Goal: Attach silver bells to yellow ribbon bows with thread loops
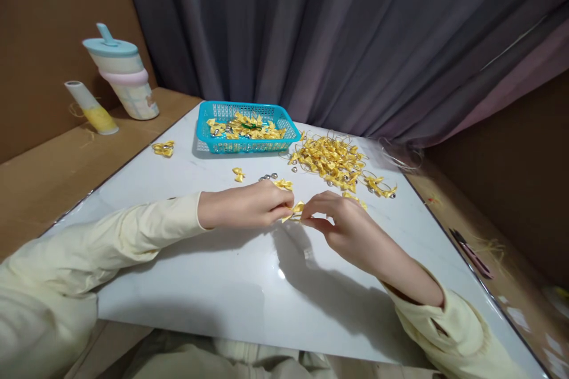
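Note:
Between my two hands, above the white table point(213, 302), is a small yellow ribbon bow point(297, 208) with a thin cord. My left hand point(253, 204) pinches it from the left, fingers closed. From the right, the fingertips of my right hand point(338, 216) are closed on the cord point(293, 219) by the bow. Just beyond my left hand lie another bow point(283, 185) and several small silver bells point(269, 177). A single bow point(239, 174) rests a little farther left.
A blue basket point(249, 147) holding bows stands at the back. Right of it is a heap of corded bows point(331, 157). At the far left stand a tumbler point(128, 86) and a yellow-wound spool point(98, 115). Scissors point(471, 253) lie beyond the right edge.

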The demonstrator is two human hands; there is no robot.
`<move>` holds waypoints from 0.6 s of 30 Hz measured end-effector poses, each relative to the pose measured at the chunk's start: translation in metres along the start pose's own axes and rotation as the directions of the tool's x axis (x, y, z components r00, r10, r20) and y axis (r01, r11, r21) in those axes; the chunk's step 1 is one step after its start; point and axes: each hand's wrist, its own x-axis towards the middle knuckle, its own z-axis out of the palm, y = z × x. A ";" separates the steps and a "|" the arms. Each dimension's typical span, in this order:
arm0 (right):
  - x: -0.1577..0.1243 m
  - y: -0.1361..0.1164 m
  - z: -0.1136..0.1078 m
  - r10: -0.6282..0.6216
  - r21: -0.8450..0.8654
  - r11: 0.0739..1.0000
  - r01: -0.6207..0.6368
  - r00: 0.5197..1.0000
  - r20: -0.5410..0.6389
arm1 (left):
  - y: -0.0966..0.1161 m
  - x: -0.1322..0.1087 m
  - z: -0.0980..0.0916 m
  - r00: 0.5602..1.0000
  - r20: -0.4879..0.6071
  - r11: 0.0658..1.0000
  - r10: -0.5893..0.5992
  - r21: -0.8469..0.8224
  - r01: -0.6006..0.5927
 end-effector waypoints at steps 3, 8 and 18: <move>0.000 0.002 0.000 -0.067 0.006 0.998 0.068 0.997 -0.027 | 0.000 0.000 0.001 1.000 0.007 1.000 0.013 0.013 -0.013; 0.006 0.009 0.001 -0.066 0.144 0.987 0.073 0.997 -0.048 | -0.001 0.000 0.001 1.000 0.018 1.000 0.022 -0.008 -0.022; 0.011 0.010 0.003 0.006 0.277 0.961 -0.003 1.000 -0.007 | 0.000 0.000 -0.003 0.998 0.041 0.998 0.056 -0.009 -0.055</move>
